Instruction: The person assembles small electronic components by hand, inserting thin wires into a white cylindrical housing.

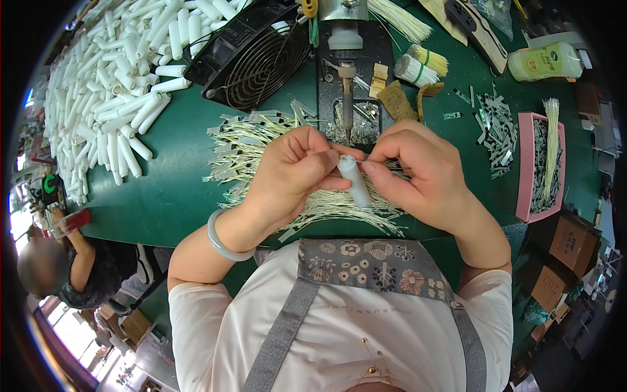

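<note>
In the middle, a white plastic tube [356, 187] leans, its upper end just below the tip of an upright soldering iron [347, 108]. My left hand [297, 171] is closed on this tube, thumb and fingers near its upper end. My right hand [418, 171] pinches what looks like a thin wire beside the same end; the fingers partly hide it. Under both hands lies a spread of pale thin wires [346, 212] with small flat strips at some ends. Solder bits [358, 134] litter the iron's black base.
White tubes [108, 98] heap at the left. A black fan [251, 59] stands beside the iron. Bundled wires [418, 65], loose small strips [498, 134], a pink box [526, 170] and a bottle [545, 62] are at right. Another person [91, 264] sits far left.
</note>
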